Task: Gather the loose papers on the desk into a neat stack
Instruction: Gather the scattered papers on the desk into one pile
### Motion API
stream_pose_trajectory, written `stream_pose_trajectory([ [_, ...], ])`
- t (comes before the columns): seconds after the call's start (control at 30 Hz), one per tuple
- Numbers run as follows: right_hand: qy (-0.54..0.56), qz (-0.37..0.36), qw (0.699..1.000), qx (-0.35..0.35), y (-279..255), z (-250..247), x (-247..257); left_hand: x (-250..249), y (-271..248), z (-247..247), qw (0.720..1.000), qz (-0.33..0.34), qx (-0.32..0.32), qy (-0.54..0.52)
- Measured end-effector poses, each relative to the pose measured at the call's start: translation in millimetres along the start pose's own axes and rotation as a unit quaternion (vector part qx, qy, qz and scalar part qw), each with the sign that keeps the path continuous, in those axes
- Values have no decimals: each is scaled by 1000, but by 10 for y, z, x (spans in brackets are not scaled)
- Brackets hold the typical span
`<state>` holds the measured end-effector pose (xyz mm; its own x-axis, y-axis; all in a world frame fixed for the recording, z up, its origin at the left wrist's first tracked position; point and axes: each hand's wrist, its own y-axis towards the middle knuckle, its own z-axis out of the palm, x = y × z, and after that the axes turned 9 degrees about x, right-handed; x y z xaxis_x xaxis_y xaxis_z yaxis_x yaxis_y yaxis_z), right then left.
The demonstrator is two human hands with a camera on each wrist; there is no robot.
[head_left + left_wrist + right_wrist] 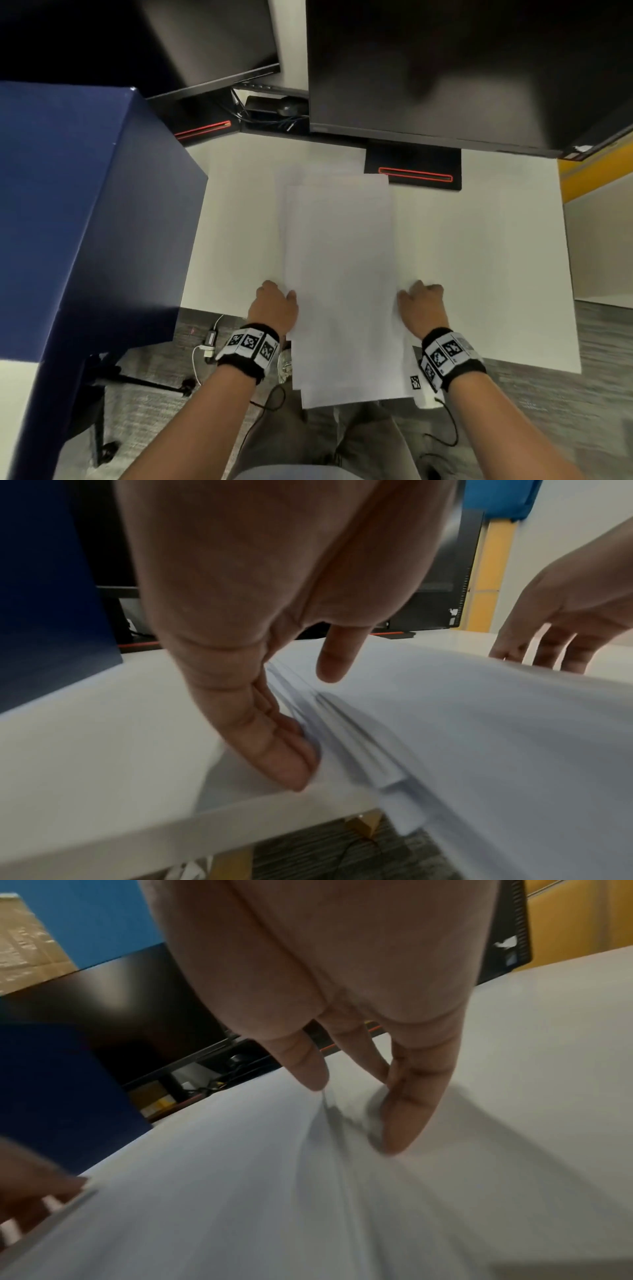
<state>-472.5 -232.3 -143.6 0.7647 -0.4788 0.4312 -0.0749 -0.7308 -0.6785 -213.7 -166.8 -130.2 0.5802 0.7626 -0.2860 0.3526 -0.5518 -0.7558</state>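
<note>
A stack of white papers (339, 274) lies lengthwise in the middle of the white desk (496, 260), its near end hanging over the desk's front edge. The sheets are slightly fanned along the left side (359, 737). My left hand (275, 303) stands at the stack's left edge, with straight fingers (274, 739) pressed against the sheet edges and the thumb over the top. My right hand (423, 305) mirrors it at the right edge. Its fingers (407, 1110) point down onto the desk beside the papers (222, 1177), and its thumb touches the top sheet.
A tall dark blue box (85, 205) stands at the left of the desk. Two dark monitors (462, 68) and a stand base (412, 171) fill the back, just beyond the stack's far end. A small marker tag (415, 382) sits at the front edge. Cables lie on the floor.
</note>
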Motion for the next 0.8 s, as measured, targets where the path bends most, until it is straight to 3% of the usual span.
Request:
stream_pose_trajectory([
  [0.1, -34, 17, 998, 52, -174, 153, 25, -32, -81, 90, 999, 6, 43, 7],
  [0.2, -137, -5, 990, 38, -138, 147, 41, -21, -31, 27, 999, 3, 33, 35],
  [0.37, -16, 2, 1000, -25, 203, -142, 265, -114, 312, -229, 997, -13, -57, -40],
  [0.43, -18, 11, 999, -35, 277, -139, 492, -295, 368, -216, 994, -8, -98, -48],
  [0.57, 18, 56, 998, 15, 460, 29, 974, -698, 417, -36, 993, -19, -117, -9],
  [0.7, 52, 61, 994, 80, 597, -56, 1146, -800, 506, -215, 985, -65, -72, -142],
  [0.8, 25, 36, 994, 99, 644, -73, 1051, -585, 578, -426, 973, -40, 13, -228],
])
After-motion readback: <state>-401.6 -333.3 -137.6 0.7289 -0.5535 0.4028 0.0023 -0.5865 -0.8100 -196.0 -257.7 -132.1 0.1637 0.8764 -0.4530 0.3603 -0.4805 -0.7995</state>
